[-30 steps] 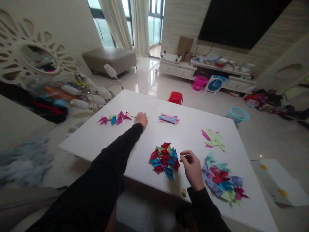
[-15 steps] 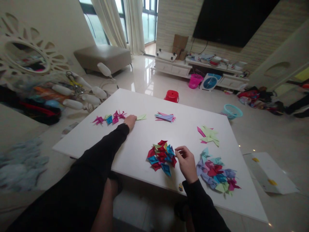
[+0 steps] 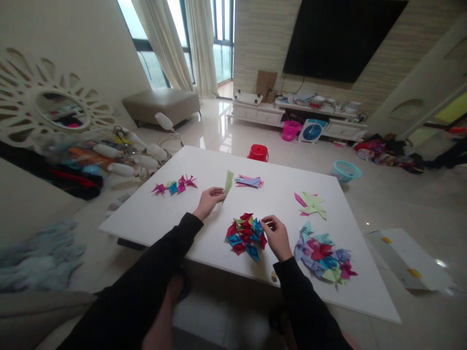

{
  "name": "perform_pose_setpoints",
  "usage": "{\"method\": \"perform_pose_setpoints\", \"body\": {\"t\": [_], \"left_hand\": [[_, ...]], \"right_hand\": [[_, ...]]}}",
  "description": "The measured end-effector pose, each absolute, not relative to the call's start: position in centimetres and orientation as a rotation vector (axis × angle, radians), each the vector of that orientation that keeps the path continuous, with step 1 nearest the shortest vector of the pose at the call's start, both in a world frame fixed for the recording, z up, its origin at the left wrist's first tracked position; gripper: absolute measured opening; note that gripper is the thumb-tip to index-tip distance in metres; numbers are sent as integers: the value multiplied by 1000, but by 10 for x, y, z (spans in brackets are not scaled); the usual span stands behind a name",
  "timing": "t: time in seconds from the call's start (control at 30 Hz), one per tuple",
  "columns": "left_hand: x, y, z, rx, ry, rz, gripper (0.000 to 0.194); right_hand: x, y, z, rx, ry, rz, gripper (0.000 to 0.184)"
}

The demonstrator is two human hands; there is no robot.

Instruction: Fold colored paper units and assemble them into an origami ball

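In the head view, my left hand [image 3: 209,201] pinches a folded light-green paper strip [image 3: 228,184] by its lower end, held upright above the table. My right hand [image 3: 278,236] is at the right edge of a pile of red, blue and green folded paper pieces [image 3: 245,234]. Its thumb and fingertips are drawn together; whether they grip a piece there is too small to make out. Just right of the green strip lies a stack of pink and purple folded paper strips [image 3: 249,182].
On the white table [image 3: 204,243] lie a row of pink and blue paper cranes [image 3: 181,184], green and pink folded papers [image 3: 311,203], and a larger pile of mixed-colour paper cranes [image 3: 324,257]. Beyond it stand a red bucket [image 3: 259,152] and a turquoise basket [image 3: 347,171].
My left hand has lifted the light-green strip off the table and brought it right and nearer, turning it upright. My right hand stays beside the red and blue pile.
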State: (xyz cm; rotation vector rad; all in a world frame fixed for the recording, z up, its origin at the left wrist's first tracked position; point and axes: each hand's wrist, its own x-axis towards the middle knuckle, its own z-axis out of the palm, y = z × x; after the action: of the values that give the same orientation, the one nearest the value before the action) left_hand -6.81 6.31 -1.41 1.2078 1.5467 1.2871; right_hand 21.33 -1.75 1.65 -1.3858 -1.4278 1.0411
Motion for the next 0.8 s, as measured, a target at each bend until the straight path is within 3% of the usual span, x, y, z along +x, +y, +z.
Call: {"method": "perform_pose_setpoints", "body": {"t": [0.27, 0.8], "left_hand": [[10, -20, 5, 1215, 1221, 1255, 29], [26, 5, -4, 1376, 1174, 1203, 20]], "right_hand": [[190, -26, 9, -1175, -1280, 1329, 39], [183, -2, 6, -1287, -1144, 1257, 29]]}}
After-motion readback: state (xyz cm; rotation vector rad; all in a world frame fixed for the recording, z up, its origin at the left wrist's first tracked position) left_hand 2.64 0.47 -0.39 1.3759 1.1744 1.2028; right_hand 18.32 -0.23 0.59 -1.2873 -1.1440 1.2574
